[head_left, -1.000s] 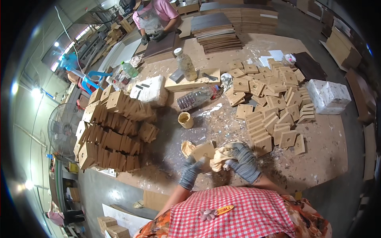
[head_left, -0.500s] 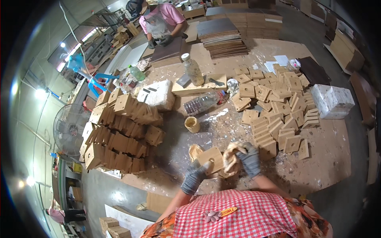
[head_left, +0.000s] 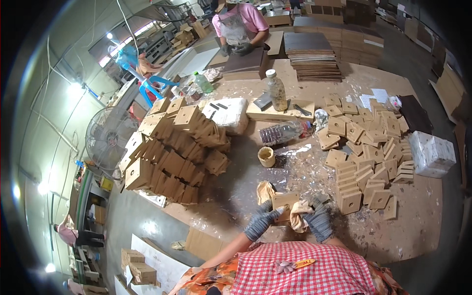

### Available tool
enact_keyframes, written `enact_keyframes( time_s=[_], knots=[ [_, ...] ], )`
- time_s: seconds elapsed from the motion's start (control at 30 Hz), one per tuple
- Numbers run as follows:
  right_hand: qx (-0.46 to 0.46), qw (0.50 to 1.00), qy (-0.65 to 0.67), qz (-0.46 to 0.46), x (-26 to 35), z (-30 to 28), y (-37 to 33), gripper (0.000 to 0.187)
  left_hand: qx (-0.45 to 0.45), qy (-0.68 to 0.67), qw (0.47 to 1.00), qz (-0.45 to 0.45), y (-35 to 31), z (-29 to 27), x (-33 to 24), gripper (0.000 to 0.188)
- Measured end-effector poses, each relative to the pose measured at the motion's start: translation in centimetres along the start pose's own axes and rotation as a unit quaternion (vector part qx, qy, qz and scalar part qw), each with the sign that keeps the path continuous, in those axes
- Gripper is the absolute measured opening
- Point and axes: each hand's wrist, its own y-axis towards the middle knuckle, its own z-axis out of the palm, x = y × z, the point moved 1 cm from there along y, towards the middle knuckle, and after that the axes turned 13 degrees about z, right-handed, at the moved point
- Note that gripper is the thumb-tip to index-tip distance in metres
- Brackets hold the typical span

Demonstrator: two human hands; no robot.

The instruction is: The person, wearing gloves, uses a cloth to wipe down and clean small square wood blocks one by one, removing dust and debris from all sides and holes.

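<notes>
The small wooden block [head_left: 285, 200] sits low in the middle of the view, held just above the near edge of the tabletop [head_left: 305, 167], a flat square of pale board with a hole near its middle. It looks stiff and light, unlikely to bend or crack under a firm grip, though its faces may be dusty or tacky (the surface around it is smeared with dried glue), so the edges seem the safest place to hold it. The left hand [head_left: 259, 223], in a grey knit glove, has its fingers closed around the block's lower left corner. The right hand [head_left: 318, 222], gloved the same, is bunched on a tan rag [head_left: 298, 216] pressed against the block's right side; the rag is soft and limp.

Farther out stand a small glue cup [head_left: 266, 156], a spread of loose square blocks [head_left: 366, 164] to the right, and a tall heap of assembled boxes [head_left: 172, 147] to the left.
</notes>
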Motion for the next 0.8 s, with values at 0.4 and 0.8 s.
enact_keyframes(
  time_s=[0.4, 0.8],
  knots=[
    [-0.060, 0.996, -0.067, 0.012, 2.3, -0.6, 1.9, 0.020, 0.023, -0.032, 0.997, -0.067, -1.0, -0.2, -2.0, 0.053],
    [-0.014, 0.995, -0.100, -0.010, 1.5, -0.2, -0.2, 0.028, -0.025, -0.064, 0.998, 0.001, -0.2, -0.3, -0.7, 0.048]
  ],
)
